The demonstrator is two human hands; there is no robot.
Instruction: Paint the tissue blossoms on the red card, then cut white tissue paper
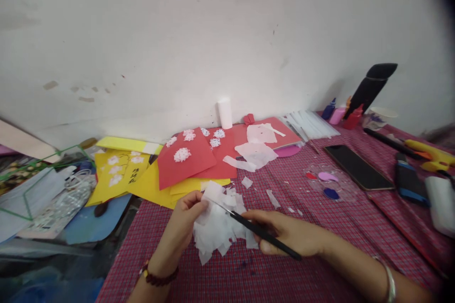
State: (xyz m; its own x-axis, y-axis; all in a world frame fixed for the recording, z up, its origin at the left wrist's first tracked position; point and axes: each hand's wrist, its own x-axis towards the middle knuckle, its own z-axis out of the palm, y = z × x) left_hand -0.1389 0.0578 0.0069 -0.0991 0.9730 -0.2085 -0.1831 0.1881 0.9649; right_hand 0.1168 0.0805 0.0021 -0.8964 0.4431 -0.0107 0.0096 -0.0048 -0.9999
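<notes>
My left hand (187, 215) pinches a small piece of thin white paper (213, 191) between thumb and fingers. In my right hand (280, 231) are black-handled scissors (265, 236), seen nearly edge-on. Their thin metal blades reach left to the paper beside my left fingertips. Whether the blades are apart cannot be made out. Directly beneath both hands lies a loose pile of cut white paper pieces (216, 239) on the red checked tablecloth (220, 281). A few scraps (273, 199) are scattered to its right.
Red sheets (188, 165) with white fluffy flowers lie behind the pile, beside yellow sheets (149, 184). A phone (359, 166), a paint palette (344, 184), paint bottles (337, 114) and a yellow-handled tool (430, 154) are at right. A white wall (227, 33) closes the back.
</notes>
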